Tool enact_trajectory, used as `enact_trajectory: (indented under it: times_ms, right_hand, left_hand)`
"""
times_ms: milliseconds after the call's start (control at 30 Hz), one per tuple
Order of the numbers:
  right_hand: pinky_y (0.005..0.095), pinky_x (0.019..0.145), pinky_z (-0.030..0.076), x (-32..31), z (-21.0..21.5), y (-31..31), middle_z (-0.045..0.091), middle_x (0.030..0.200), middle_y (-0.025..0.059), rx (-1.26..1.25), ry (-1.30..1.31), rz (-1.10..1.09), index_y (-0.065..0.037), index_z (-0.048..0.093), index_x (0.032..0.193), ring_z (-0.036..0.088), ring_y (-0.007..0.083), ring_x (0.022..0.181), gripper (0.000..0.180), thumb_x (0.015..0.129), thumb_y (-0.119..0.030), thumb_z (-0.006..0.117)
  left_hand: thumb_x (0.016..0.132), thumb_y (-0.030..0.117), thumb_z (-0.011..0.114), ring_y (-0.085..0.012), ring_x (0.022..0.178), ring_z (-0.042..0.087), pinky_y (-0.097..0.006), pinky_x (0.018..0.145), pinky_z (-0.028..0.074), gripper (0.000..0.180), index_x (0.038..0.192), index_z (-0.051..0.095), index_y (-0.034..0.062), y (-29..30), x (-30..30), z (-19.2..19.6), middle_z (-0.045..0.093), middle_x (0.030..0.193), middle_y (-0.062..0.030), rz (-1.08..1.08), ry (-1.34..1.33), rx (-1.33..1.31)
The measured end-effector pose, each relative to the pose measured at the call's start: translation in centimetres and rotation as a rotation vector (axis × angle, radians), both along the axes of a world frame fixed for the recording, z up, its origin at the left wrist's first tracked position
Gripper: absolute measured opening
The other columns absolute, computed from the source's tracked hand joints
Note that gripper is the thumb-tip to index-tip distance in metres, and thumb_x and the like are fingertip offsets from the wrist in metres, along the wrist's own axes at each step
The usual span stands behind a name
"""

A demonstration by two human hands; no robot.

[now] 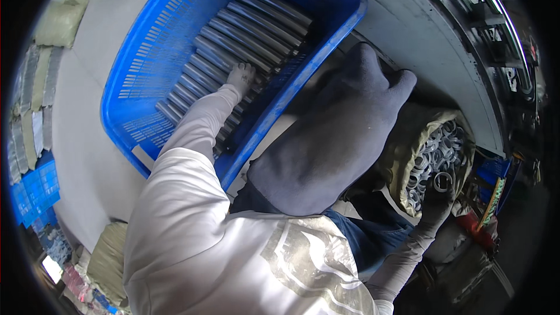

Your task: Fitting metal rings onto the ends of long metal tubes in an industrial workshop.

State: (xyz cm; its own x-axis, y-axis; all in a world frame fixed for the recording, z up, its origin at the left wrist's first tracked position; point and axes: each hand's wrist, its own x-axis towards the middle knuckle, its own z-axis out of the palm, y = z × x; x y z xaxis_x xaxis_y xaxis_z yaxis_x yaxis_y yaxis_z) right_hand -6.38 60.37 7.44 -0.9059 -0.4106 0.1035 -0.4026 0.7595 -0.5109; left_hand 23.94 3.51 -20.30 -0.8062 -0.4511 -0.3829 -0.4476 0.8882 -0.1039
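My left hand point(241, 78), in a light glove, reaches into a large blue plastic basket point(133, 90) with slotted walls. Its fingers curl down around a shiny metal tube point(219, 53) in the row. Several such tubes lie side by side there, slanting from upper left to lower right. On the right, my right hand point(438, 199), in a dark glove, is at the mouth of an olive woven sack point(401, 170) filled with grey metal rings point(434, 154). One ring point(443, 182) stands up at its fingertips, which look closed on it. Shadow hides part of those fingers.
A grey cloth-covered shape point(326, 146) lies between basket and sack, over my jeans-clad legs. Machinery with a bright rail point(501, 17) runs along the upper right. Stacked bundles point(38, 93) and blue crates point(36, 192) stand far left; a red object point(475, 227) lies beside the sack.
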Motion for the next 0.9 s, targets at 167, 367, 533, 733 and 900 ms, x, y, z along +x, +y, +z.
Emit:
enact_trajectory:
  times_ms: [167, 367, 533, 733, 900]
  right_hand:
    - [0.0322, 0.102, 0.052, 0.9, 2.5, -1.6, 0.063, 0.138, 0.0129, -0.015, 0.055, 0.065, 0.0, 0.053, 0.145, 0.063, 0.021, 0.122, 0.063, 0.086, 0.005, 0.075]
    - [0.0426, 0.105, 0.056, 2.3, 1.7, -4.2, 0.062, 0.136, 0.0123, -0.542, -0.428, -0.053, 0.0, 0.056, 0.143, 0.063, 0.0254, 0.121, 0.052, 0.095, -0.016, 0.069]
    - [0.0407, 0.094, 0.059, 3.1, 1.3, -6.4, 0.067, 0.126, 0.0151, -1.332, -0.963, -0.26, 0.0, 0.057, 0.141, 0.066, 0.0252, 0.112, 0.053, 0.102, -0.036, 0.057]
    - [0.0261, 0.081, 0.055, 5.2, 1.7, -8.4, 0.07, 0.098, 0.0022, -0.891, -0.472, -0.058, -0.008, 0.066, 0.13, 0.068, 0.0127, 0.092, 0.031, 0.1, -0.015, 0.059]
    - [0.0328, 0.088, 0.054, 6.5, 1.9, -9.6, 0.072, 0.108, 0.0107, -0.715, 0.101, 0.091, -0.004, 0.069, 0.122, 0.07, 0.0229, 0.097, 0.031, 0.1, -0.007, 0.048]
  left_hand:
    - [0.094, 0.016, 0.063, -0.0303, 0.11, 0.067, -0.044, 0.092, 0.051, 0.022, 0.111, 0.074, 0.0081, 0.9, 1.9, -0.4, 0.067, 0.119, -0.0169, -0.074, -0.086, -0.073]
    - [0.089, 0.005, 0.065, -0.0369, 0.122, 0.062, -0.05, 0.103, 0.049, 0.041, 0.13, 0.065, 0.0048, -0.2, 2.9, 3.7, 0.064, 0.131, -0.015, 0.049, 0.487, 0.418]
    - [0.094, 0.02, 0.077, -0.0067, 0.072, 0.055, -0.023, 0.058, 0.044, 0.02, 0.108, 0.068, 0.0105, 3.2, -7.1, 23.9, 0.061, 0.085, 0.0025, 0.425, 0.714, 0.767]
    - [0.071, 0.024, 0.081, -0.0311, 0.114, 0.058, -0.046, 0.102, 0.041, 0.064, 0.131, 0.064, 0.01, 20.8, -14.0, 39.4, 0.064, 0.117, -0.0101, -0.701, 0.806, 0.228]
    - [0.074, 0.033, 0.084, -0.0301, 0.108, 0.062, -0.044, 0.098, 0.046, 0.065, 0.129, 0.06, 0.0062, 27.9, -17.6, 37.5, 0.064, 0.112, -0.0114, -0.804, 0.622, 0.225]
